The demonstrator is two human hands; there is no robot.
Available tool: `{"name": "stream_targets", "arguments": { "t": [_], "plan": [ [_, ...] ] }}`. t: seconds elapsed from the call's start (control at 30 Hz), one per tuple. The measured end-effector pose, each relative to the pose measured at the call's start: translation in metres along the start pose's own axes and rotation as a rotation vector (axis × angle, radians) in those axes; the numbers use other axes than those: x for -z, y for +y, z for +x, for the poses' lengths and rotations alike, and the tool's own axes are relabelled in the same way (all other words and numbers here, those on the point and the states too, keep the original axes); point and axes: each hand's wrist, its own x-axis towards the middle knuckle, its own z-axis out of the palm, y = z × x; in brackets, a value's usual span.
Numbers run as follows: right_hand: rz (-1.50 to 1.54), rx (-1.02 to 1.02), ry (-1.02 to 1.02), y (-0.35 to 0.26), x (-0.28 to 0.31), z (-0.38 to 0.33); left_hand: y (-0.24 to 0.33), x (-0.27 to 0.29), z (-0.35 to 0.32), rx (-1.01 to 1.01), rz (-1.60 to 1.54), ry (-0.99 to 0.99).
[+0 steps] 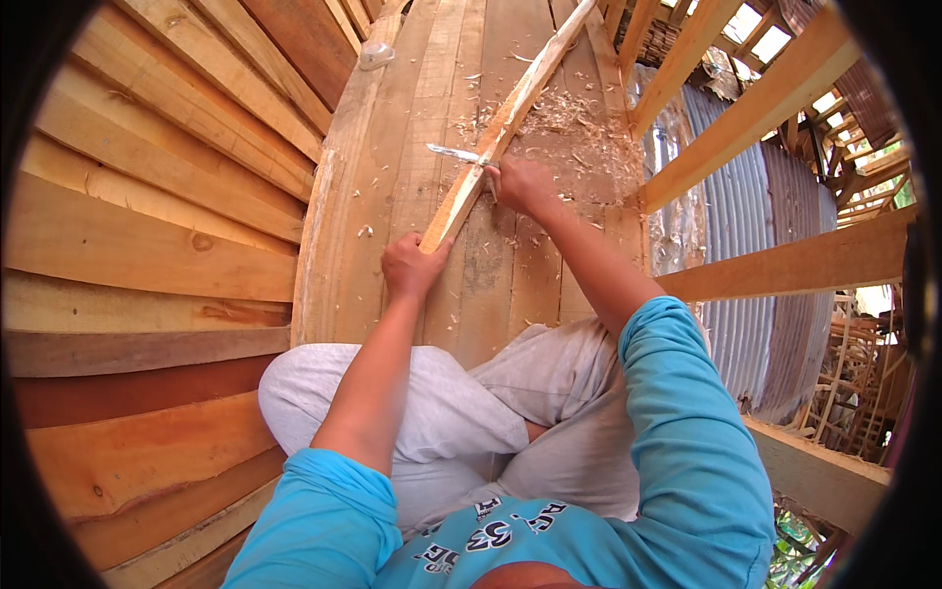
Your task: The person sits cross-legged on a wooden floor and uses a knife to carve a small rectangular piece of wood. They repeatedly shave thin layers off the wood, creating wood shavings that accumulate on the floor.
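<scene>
A long pale strip of wood (520, 101) slants from in front of my legs up to the far right. My left hand (414, 265) is closed around its near end. Farther along, my right hand (523, 187) grips a knife, its fingers wrapped round a handle that they mostly hide. The knife's shiny blade (453, 153) lies across the strip and points to the left. On the strip's upper face the wood looks lighter and freshly cut in places.
Curled wood shavings (579, 123) lie scattered over the plank floor (392, 196), thickest right of the strip. Stacked boards (157, 236) wall the left side. Wooden rails (785, 257) and corrugated metal sheets (731, 324) border the right. A small clear container (376, 55) sits at the far left.
</scene>
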Motion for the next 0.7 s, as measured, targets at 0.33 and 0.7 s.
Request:
{"name": "stream_targets", "arguments": {
  "t": [0.33,0.7],
  "plan": [
    [-0.074,0.046,-0.208,0.010,0.023,0.004,-0.002,-0.001,-0.001,0.022,0.029,-0.008],
    [-0.032,-0.290,-0.340,-0.009,0.042,0.024,-0.002,0.000,0.002,0.029,-0.006,0.017]
  ]
}}
